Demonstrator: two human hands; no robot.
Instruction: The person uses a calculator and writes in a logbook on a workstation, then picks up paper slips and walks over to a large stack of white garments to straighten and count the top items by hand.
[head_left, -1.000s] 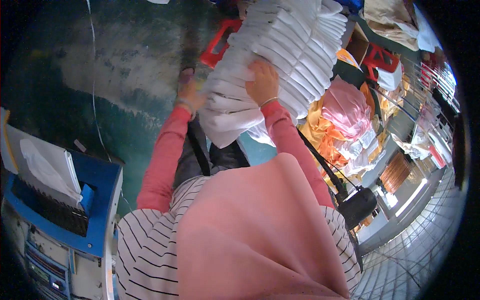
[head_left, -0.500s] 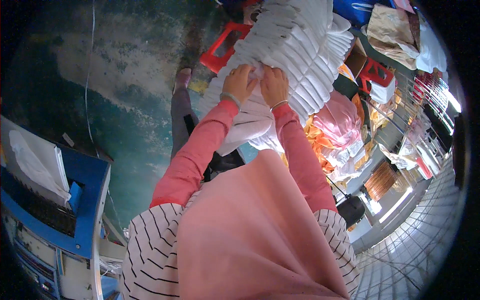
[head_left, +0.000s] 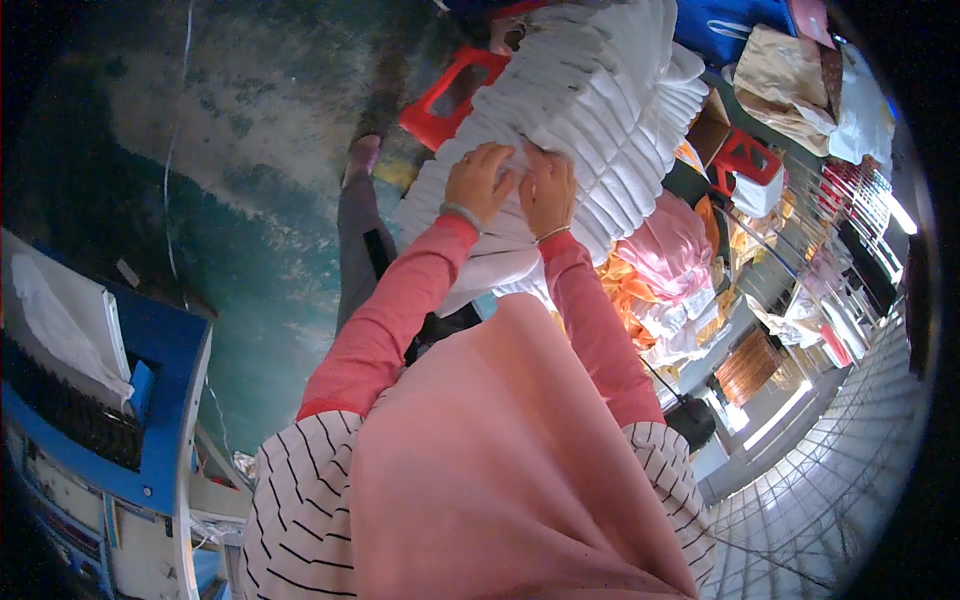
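A long row of white cloth pieces (head_left: 610,130), overlapping in many folds, stretches away in front of me. My left hand (head_left: 480,182) rests on its near left part with the fingers bent down and closed on the white cloth. Close beside it, my right hand (head_left: 548,190) has its fingers curled onto the same cloth, thumb turned toward the left hand. The fingertips are partly hidden among the folds. Below my wrists, a smooth white piece of cloth (head_left: 485,270) hangs down toward my lap.
A red plastic stool (head_left: 437,125) stands left of the white pile; another red stool (head_left: 745,165) is at the right. Pink cloth (head_left: 675,245) and orange cloth (head_left: 635,285) are heaped right of my right arm. A blue-framed machine (head_left: 175,400) stands at lower left.
Both hands have shifted slightly nearer to me on the white cloth and stay close together. The view has moved a little; the cloth pile looks nearly the same.
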